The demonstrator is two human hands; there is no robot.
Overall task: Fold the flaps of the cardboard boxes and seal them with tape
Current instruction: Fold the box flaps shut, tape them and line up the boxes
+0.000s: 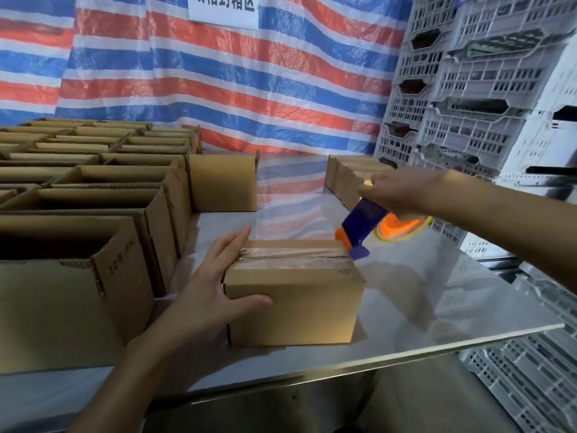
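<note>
A closed cardboard box point(299, 304) stands on the steel table point(437, 295) in front of me, with a strip of clear tape point(296, 256) along its top seam. My left hand point(212, 282) rests on the box's left end, fingers straight over the top and thumb against the front face. My right hand point(402, 192) grips a blue and orange tape dispenser point(365, 229), whose blade end sits at the box's far right top corner.
Several open cardboard boxes point(93, 195) fill the table's left side. One closed box point(223, 182) stands behind, and others point(349, 179) sit at the back right. Grey plastic crates point(468, 89) are stacked at the right. A striped tarp point(218, 89) hangs behind.
</note>
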